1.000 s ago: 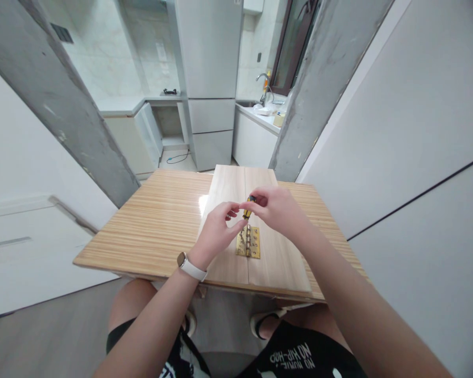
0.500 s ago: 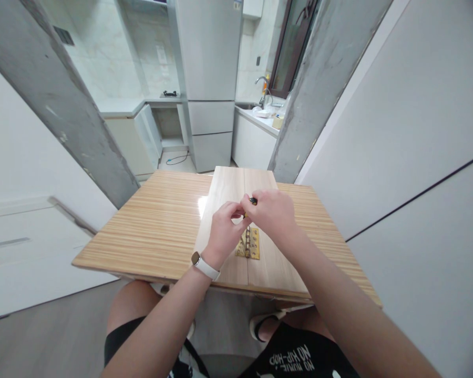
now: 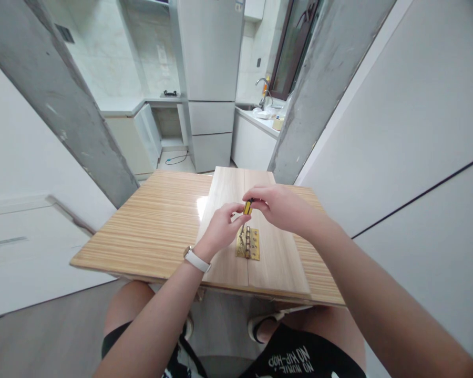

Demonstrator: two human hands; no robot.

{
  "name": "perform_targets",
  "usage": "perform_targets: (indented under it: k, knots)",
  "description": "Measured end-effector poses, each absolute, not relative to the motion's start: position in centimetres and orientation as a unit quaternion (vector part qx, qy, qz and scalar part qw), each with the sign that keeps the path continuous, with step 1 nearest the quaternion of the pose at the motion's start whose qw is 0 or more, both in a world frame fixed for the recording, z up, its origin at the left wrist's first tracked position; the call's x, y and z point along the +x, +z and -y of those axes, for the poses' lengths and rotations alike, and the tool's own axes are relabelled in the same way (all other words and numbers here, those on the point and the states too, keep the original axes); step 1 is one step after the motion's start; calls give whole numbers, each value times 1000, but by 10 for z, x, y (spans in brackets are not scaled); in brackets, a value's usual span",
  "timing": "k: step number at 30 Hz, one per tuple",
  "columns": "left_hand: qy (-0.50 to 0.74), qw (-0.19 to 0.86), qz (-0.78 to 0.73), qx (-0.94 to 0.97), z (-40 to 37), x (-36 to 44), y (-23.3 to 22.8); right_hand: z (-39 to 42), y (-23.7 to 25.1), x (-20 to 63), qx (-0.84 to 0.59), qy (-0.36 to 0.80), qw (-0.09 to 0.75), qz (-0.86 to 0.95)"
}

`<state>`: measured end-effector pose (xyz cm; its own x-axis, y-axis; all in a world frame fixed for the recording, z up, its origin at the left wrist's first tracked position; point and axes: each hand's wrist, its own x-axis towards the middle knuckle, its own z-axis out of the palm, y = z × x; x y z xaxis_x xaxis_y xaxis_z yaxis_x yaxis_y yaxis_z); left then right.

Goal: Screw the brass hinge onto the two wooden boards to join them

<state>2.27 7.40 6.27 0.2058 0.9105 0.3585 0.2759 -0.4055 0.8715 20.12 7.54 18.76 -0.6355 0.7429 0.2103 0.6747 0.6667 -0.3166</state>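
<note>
A small screwdriver (image 3: pixel 247 208) with a yellow handle and black cap stands nearly upright, its handle pinched between the fingertips of the right hand (image 3: pixel 283 209) and the left hand (image 3: pixel 219 228), its thin shaft running down to the brass hinge (image 3: pixel 248 243) lying just below both hands on the pale boards (image 3: pixel 276 257).

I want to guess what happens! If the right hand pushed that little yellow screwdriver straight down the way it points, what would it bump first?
Probably the shiny brass hinge on the pale wooden boards; the small yellow-handled screwdriver in the right hand points down at it, though depth is unclear.
</note>
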Motion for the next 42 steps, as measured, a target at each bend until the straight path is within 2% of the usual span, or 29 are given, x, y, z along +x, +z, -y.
perform_targets:
  k: [6, 14, 21, 27, 35, 42]
  knots:
    - [436, 380, -392, 715, -74, 21, 64, -75, 192, 199, -428, 38, 129, 894]
    - [492, 317, -406, 702, -63, 23, 70, -65, 198, 192, -442, -67, 49, 893]
    - [498, 258, -419, 714, -61, 24, 68, -68, 202, 187, -454, -101, 9, 885]
    - [513, 252, -415, 708, -62, 25, 68, -75, 195, 185, -499, -127, -10, 857]
    - [525, 257, -436, 684, -57, 38, 71, -78, 182, 174, -610, -124, 10, 783]
    - [532, 216, -441, 690, -59, 40, 68, -72, 182, 162, -618, -113, 38, 777]
